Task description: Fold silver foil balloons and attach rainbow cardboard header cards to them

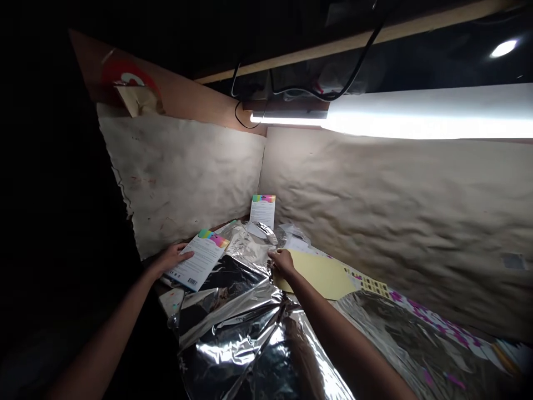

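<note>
Head view
Left hand (171,258): lying open on a printed card (200,260).
Right hand (283,262): curling closed, gripping crinkled silver foil (237,328) beside a pale yellow sheet (318,275).
Surface: foil is spreading toward the person, with a printed sticker sheet (433,325) running rightward.
Room: brown paper walls (366,211) are meeting in a corner beneath a glowing fluorescent tube (416,119).
Edges: a leaflet (263,211) is leaning against the corner.

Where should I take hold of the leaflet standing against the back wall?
Probably pinch the leaflet near its top, at a side edge, coming from the front over the crumpled foil with your right hand. The top part stands clear above the foil, while the foil hides its lower end, so the bottom is no good to grip.
</note>
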